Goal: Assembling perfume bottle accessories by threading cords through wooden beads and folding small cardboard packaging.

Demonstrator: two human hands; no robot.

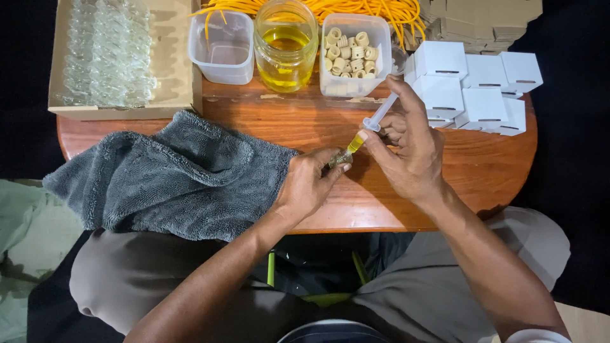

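Two tubs [222, 47], one jar [285, 44]

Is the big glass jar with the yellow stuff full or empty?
Partly full. The round clear glass jar holds yellow liquid to roughly the middle; above that the glass looks clear. It has no lid on.

Head view, steeply down, close

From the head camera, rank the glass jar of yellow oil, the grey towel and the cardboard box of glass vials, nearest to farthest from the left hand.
1. Grey towel, right beside the left hand.
2. Glass jar of yellow oil, behind it.
3. Cardboard box of glass vials, far back-left corner.
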